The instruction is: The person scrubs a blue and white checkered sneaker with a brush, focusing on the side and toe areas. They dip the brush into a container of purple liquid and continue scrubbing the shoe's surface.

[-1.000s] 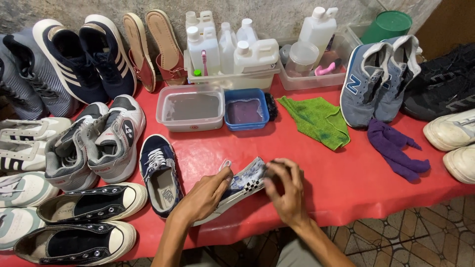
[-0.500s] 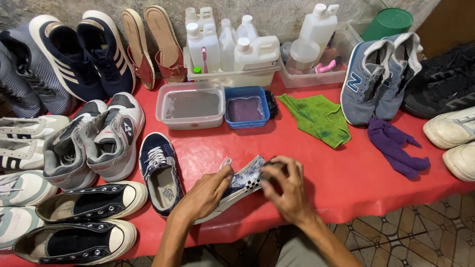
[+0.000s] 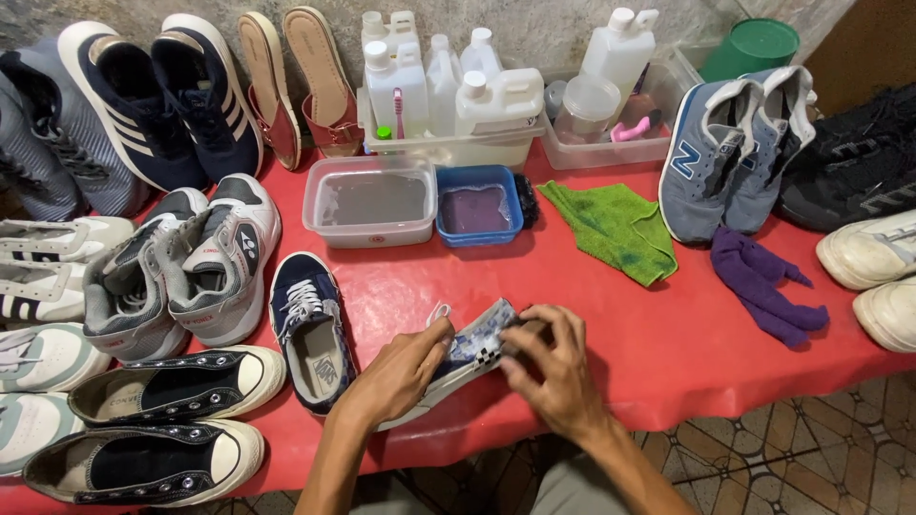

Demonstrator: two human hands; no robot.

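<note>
A dark blue low sneaker with a white sole (image 3: pixel 469 355) lies on its side at the front of the red table (image 3: pixel 592 296). My left hand (image 3: pixel 401 374) grips its middle from the left. My right hand (image 3: pixel 551 367) is closed over its heel end, fingers pressed on the fabric; whatever it may hold is hidden. The sneaker's matching mate (image 3: pixel 310 329) lies upright just left of my left hand.
A clear tub of water (image 3: pixel 370 202) and a small blue tub (image 3: pixel 479 206) sit behind the sneaker, with a tray of white bottles (image 3: pixel 448 91) beyond. A green cloth (image 3: pixel 615 229) and a purple cloth (image 3: pixel 763 286) lie to the right. Several shoes line both sides.
Both hands stay on the sneaker. The right hand's fingers have shifted slightly over its heel end; the shoe has barely moved.
</note>
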